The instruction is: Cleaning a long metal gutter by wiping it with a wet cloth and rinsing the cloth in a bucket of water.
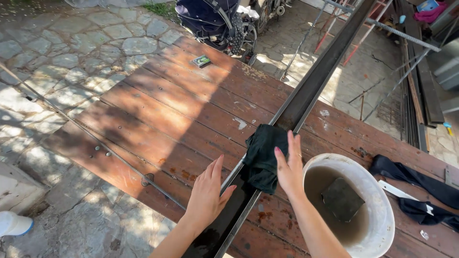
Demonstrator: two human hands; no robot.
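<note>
Two bare hands reach forward from the bottom edge of the view, both forearms angled up and slightly toward each other over a long dark metal beam (306, 93). The left hand (206, 193) lies flat with its fingers straight and close together, the thumb spread out to the side and touching the near edge of the beam; it holds nothing. The right hand (289, 167) is also flat and open, fingers extended and pointing away from the body, its palm pressed against a dark green cloth (263, 155) that is bunched over the beam, so the cloth sits between the palm and the metal rather than being pinched. The beam runs diagonally, its long axis going from the lower middle of the view, between the two wrists, up and away to the upper right, well past the far edge of the counter (162, 114) of reddish-brown planks that carries it. Just right of the beam, beside the right forearm, stands a white bucket (382, 205) of murky water with a dark square sponge (342, 198) in it. Further right of the beam a dark garment (420, 191) lies on the planks. Left of the beam, near the far corner of the counter, lies a small green box (201, 60). Left again, a thin ribbed rod (86, 131) crosses the planks and the stone paving (71, 48).
</note>
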